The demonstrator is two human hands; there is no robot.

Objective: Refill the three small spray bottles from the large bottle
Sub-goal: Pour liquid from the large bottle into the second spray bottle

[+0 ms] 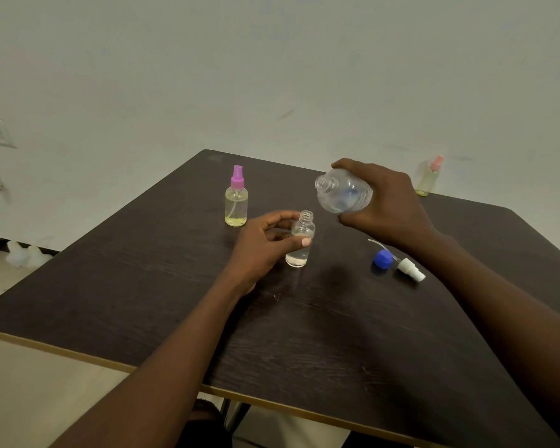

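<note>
Nearest the lens, the left forearm [162,367] and the right forearm [514,334] are stretched over a dark table [143,286] of wood-grain laminate, edged in a pale strip.

A small bottle [299,240] of clear plastic is held upright on the tabletop by the left hand [259,244]. Its round-shouldered body is pinched narrowly between the thumb [305,242] and the curled fingers, and its threaded neck is left uncapped. A little clear liquid is seen at its base.

The large bottle [341,194], clear and ribbed, is gripped round its body by the right hand [392,202], the fingers wrapped closely over it. It is tipped sideways in the air, its open threaded mouth turned left, above the small bottle's neck and apart from it.

Near the right wrist a blue cap [383,257] and a white spray head [409,270] with its thin tube are laid on the table. Further back, a purple-topped bottle [236,202] of yellowish liquid is stood upright, and a pink-topped bottle [429,179] is set at the far right edge by the wall.
</note>
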